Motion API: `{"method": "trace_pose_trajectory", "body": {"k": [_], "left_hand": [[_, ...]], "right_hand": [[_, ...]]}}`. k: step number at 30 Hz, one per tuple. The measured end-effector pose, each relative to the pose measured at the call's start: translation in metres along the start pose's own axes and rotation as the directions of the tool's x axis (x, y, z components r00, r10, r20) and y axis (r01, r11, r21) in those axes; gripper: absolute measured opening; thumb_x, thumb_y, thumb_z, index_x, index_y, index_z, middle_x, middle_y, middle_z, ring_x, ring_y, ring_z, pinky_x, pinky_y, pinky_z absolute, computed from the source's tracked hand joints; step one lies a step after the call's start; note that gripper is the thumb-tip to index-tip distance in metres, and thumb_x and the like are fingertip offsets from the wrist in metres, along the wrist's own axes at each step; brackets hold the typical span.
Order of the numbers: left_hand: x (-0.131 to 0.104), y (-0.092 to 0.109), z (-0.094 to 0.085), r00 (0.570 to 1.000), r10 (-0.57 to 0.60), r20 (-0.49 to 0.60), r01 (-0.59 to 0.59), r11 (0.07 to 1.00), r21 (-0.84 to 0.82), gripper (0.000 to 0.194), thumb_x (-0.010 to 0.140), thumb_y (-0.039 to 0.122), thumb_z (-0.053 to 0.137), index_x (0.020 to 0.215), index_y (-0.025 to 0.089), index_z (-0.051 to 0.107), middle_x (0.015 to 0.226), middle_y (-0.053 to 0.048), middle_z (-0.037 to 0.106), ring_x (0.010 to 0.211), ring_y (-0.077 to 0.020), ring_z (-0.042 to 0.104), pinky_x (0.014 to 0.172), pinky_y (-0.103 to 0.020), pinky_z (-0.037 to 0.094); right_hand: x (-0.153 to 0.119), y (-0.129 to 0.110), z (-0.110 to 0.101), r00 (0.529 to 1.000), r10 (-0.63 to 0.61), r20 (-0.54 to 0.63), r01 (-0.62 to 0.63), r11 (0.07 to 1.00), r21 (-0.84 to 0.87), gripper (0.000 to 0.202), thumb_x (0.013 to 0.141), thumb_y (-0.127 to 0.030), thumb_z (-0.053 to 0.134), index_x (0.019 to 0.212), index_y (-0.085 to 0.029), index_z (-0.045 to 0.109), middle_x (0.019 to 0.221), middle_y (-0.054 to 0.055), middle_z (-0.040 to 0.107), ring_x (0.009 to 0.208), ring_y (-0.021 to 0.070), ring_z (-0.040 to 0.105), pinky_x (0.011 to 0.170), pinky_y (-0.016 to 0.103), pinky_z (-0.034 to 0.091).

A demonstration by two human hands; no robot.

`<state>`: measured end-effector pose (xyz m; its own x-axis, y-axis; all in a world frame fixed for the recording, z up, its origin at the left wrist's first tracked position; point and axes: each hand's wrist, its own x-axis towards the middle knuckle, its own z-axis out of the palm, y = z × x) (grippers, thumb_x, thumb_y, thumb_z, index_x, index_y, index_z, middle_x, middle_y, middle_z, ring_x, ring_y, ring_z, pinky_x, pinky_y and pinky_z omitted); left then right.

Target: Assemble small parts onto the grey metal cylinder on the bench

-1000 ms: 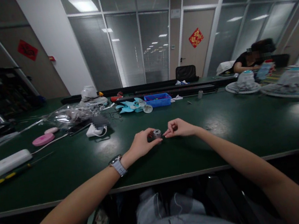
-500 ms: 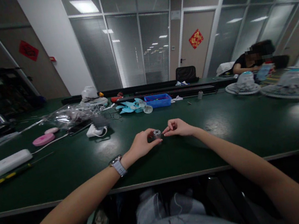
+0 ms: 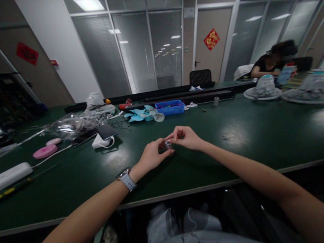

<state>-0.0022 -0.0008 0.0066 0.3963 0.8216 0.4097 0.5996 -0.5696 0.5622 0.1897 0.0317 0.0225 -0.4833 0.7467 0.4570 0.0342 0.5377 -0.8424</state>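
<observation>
While the left hand (image 3: pixel 153 155) curves around a small metal cylinder (image 3: pixel 168 147), thumb on the near side and fingers on the far side, the right hand (image 3: pixel 189 138) meets it from above. Cylinder upright, between the two hands, at the middle of the green tabletop (image 3: pixel 172 180). Left grip closed on its sides. Right thumb and fingertips at its top rim; cannot tell whether they pinch any small part. Grey-strapped watch (image 3: pixel 126 180) on left wrist.

Beyond the hands: blue basket (image 3: pixel 170 111), light-blue fan blades (image 3: pixel 139 115) just left of it, second metal cylinder (image 3: pixel 216 101) farther right. Left side: dark flat device (image 3: pixel 107 131) by a white plug (image 3: pixel 99 142), pink disc (image 3: pixel 45 152), white power strip (image 3: pixel 3 182), yellow-and-black screwdriver (image 3: pixel 8 193) alongside. Far right, another person (image 3: pixel 264 66) leaning over the table
</observation>
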Motion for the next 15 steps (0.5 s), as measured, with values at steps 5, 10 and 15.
{"method": "trace_pose_trajectory", "body": {"k": [5,10,15], "left_hand": [[-0.0010,0.0031,-0.0009,1.000,0.000,0.005,0.000,1.000,-0.021,0.040,0.076,0.048,0.065,0.105,0.020,0.063,0.092,-0.004,0.070,0.082,-0.0189,0.065,0.073,-0.030,0.049],[-0.0017,0.0039,-0.0013,1.000,-0.003,0.002,0.004,1.000,-0.013,0.041,0.076,0.050,0.065,0.105,0.020,0.063,0.092,-0.004,0.070,0.082,-0.0189,0.064,0.071,-0.029,0.049],[-0.0007,0.0023,-0.0005,1.000,0.001,-0.010,-0.001,1.000,0.005,0.043,0.077,0.049,0.065,0.108,0.020,0.062,0.094,-0.004,0.070,0.081,-0.0192,0.065,0.072,-0.030,0.049]], "right_hand": [[-0.0003,-0.0013,-0.0009,0.995,0.027,-0.100,-0.029,1.000,-0.013,0.039,0.061,-0.038,0.080,0.066,-0.018,0.048,0.069,0.003,0.067,0.079,0.0234,0.071,0.067,0.034,0.055],[-0.0003,0.0013,-0.0019,0.994,0.004,-0.107,-0.011,0.998,-0.060,0.035,0.064,-0.038,0.078,0.073,-0.017,0.051,0.074,0.003,0.068,0.072,0.0180,0.069,0.068,0.032,0.054],[-0.0005,0.0002,0.0022,0.995,0.019,-0.101,-0.023,0.999,-0.031,0.034,0.068,-0.042,0.074,0.078,-0.018,0.053,0.087,0.006,0.072,0.078,0.0178,0.069,0.071,0.032,0.055]]}}
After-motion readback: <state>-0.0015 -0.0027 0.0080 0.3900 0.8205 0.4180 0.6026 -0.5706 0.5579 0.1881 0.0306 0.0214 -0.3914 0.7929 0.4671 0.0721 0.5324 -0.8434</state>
